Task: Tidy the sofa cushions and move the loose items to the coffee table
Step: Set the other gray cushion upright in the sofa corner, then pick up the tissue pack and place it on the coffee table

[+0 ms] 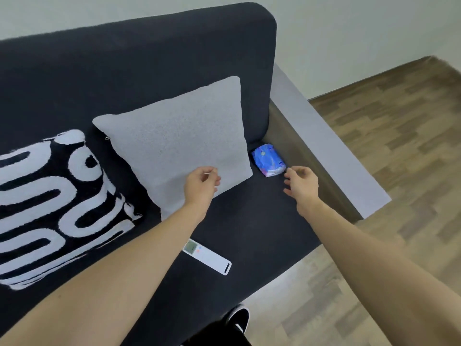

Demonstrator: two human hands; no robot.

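Note:
A plain grey cushion (179, 136) leans against the backrest of the dark sofa (249, 216). Left of it lies a black cushion with white looping shapes (50, 203). A small blue packet (268, 159) sits in the seat's right corner by the armrest. A white remote (207, 256) lies near the seat's front edge. My left hand (202, 184) hovers over the grey cushion's lower right corner, fingers loosely curled, holding nothing. My right hand (301, 183) is spread just below and right of the blue packet, a small gap between them.
The sofa's grey and wood armrest (324, 146) bounds the seat on the right. Wood-pattern floor (386, 136) lies beyond it and in front of the sofa. My dark shoe (237, 318) stands at the sofa's front edge. No coffee table is in view.

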